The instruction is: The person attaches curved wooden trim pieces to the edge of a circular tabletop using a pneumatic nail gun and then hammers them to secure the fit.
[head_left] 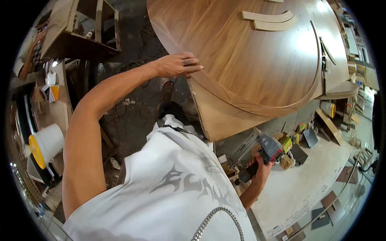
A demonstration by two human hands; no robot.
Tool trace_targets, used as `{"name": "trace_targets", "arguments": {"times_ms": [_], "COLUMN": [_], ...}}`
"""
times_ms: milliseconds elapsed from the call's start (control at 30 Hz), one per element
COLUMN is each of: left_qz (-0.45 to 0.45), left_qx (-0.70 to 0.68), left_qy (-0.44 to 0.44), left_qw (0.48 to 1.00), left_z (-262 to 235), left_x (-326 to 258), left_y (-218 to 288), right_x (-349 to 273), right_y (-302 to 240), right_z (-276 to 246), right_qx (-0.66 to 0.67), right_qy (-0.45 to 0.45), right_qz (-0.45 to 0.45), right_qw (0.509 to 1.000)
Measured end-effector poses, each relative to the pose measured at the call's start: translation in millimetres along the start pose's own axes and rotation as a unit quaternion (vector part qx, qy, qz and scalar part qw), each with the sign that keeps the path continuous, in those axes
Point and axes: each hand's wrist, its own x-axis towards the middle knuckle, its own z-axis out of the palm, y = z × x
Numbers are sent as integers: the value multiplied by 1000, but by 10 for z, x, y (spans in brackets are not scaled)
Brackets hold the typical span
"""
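A large round wood-grain tabletop (257,60) lies on a bigger pale board (213,112), a corner of which sticks out toward me. My left hand (179,64) grips the tabletop's near left rim, fingers laid together over the edge; the thumb is hidden. Low on my right, my right hand (257,170) is wrapped around the handle of a dark grey nail gun (268,145) with a red part. Its long magazine (245,146) points toward the board's edge, apart from the tabletop. A thin curved wooden strip (317,76) runs along the tabletop's right side.
Curved wooden pieces (269,20) lie on the tabletop's far part. To the right, a pale worktable (305,184) bears tools and scraps. An open wooden cabinet frame (82,30) stands far left, a white bucket (52,140) below it. Cords (136,60) cross the floor.
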Motion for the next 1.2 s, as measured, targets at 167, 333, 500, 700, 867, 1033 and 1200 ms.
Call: {"name": "trace_targets", "arguments": {"times_ms": [167, 333, 500, 700, 867, 1033, 1200], "left_qz": [-12, 4, 39, 44, 42, 38, 38], "left_qx": [-72, -95, -2, 37, 50, 52, 28], "left_qy": [46, 65, 46, 17, 16, 31, 28], "left_qw": [996, 993, 998, 998, 998, 997, 998], "left_z": [120, 117, 144, 92, 56, 89, 91], "left_x": [103, 48, 2, 19, 4, -26, -14], "left_y": [46, 36, -8, 26, 41, 44, 46], "right_x": [-320, -471, -575, -631, -620, -607, -599], "right_y": [-124, -412, -623, -753, -798, -809, -830], "right_z": [612, 1268, 1583, 1710, 1724, 1711, 1741], "right_qx": [47, 32, -40, -46, -59, -58, -51], "right_qy": [67, 70, 67, 60, 58, 51, 42], "right_qz": [-4, -26, -71, -77, -98, -92, -87], "right_qw": [997, 997, 994, 994, 992, 993, 994]}}
